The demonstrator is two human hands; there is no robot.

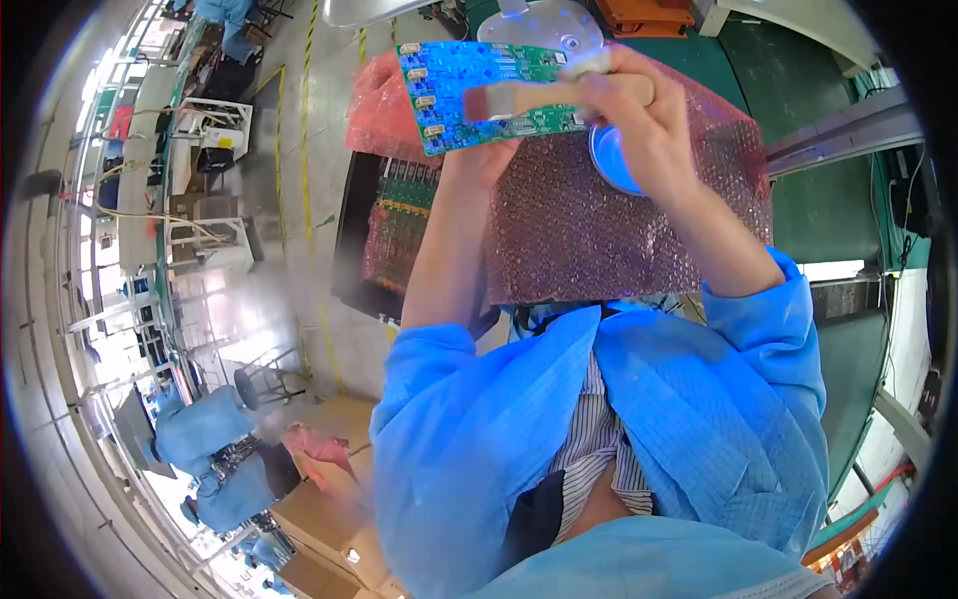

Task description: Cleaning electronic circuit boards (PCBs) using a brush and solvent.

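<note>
While a black tray (351, 228) holds green boards (407, 200) in the head view, a round can (611, 162) glows blue inside. The circuit board (484, 72) is green, blue-lit, pale connectors (425, 102) down one edge. It's over the left hand (483, 162), grip mostly hidden so can't tell; right hand (644, 115) pinches a brush (544, 97) across it.
</note>
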